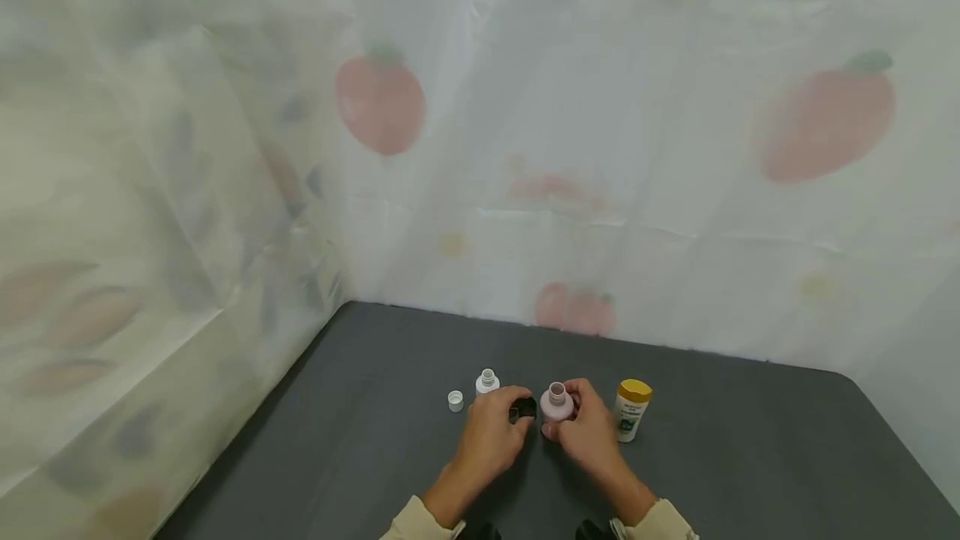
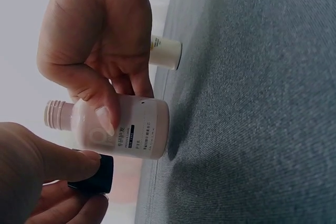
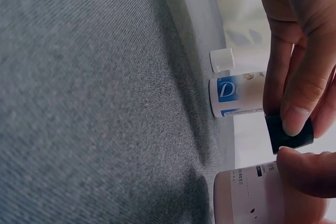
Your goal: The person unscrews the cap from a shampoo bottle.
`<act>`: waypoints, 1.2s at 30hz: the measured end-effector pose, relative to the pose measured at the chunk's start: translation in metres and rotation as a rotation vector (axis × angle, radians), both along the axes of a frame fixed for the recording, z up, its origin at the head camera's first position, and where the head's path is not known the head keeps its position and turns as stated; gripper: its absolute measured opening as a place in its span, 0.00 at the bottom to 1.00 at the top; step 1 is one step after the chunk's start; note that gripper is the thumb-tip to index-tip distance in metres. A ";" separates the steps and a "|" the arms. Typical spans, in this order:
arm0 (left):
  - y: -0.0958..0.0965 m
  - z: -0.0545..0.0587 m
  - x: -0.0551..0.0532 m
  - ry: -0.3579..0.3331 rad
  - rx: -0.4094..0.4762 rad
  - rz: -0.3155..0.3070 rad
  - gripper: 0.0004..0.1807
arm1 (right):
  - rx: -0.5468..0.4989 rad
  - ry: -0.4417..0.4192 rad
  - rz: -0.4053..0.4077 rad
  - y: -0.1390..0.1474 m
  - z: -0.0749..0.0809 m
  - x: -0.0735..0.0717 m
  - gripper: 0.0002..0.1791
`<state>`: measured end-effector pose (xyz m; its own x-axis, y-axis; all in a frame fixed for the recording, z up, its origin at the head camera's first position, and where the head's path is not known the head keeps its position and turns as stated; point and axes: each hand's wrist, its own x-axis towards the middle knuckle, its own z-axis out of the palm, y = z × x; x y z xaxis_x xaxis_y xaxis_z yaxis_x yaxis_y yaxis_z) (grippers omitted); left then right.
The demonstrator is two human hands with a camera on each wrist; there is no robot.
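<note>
My right hand (image 1: 591, 433) grips a pale pink bottle (image 2: 139, 127) around its body, and the bottle's threaded neck (image 2: 59, 115) is bare. Beside it, my left hand (image 1: 491, 433) pinches a black cap (image 2: 100, 176) between thumb and fingers. The cap is apart from the neck, held close to the bottle's side. Behind my left hand stands a white bottle (image 1: 487, 381) with an uncapped neck; its blue label (image 3: 228, 88) shows in the right wrist view. A small white cap (image 1: 455, 400) lies left of that bottle.
To the right of my right hand stands a white bottle with a yellow lid (image 1: 634, 392). Everything is on a dark grey cloth-covered table (image 1: 405, 357). Pale curtains (image 1: 465, 107) with printed fruit hang behind the table and along its left side.
</note>
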<state>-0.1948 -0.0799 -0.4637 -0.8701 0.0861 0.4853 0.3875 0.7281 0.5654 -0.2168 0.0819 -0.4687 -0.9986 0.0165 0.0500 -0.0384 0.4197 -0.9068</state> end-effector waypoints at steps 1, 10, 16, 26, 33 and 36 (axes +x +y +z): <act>0.000 0.000 0.000 -0.004 -0.004 0.001 0.16 | 0.012 0.002 -0.001 0.000 0.000 0.000 0.32; 0.002 0.001 -0.001 -0.017 -0.022 0.007 0.16 | 0.013 -0.002 -0.002 0.000 -0.003 -0.002 0.31; 0.001 0.004 -0.002 -0.016 -0.033 0.012 0.16 | 0.005 0.020 0.018 -0.002 -0.002 -0.003 0.30; -0.001 0.005 -0.004 0.015 -0.039 0.026 0.15 | 0.028 0.047 0.030 -0.003 0.005 0.001 0.31; 0.000 0.006 -0.003 0.003 -0.044 0.023 0.15 | 0.060 0.064 0.026 0.000 0.015 0.009 0.32; 0.000 0.006 -0.003 0.002 -0.049 0.030 0.15 | 0.076 0.071 0.034 0.001 0.019 0.012 0.33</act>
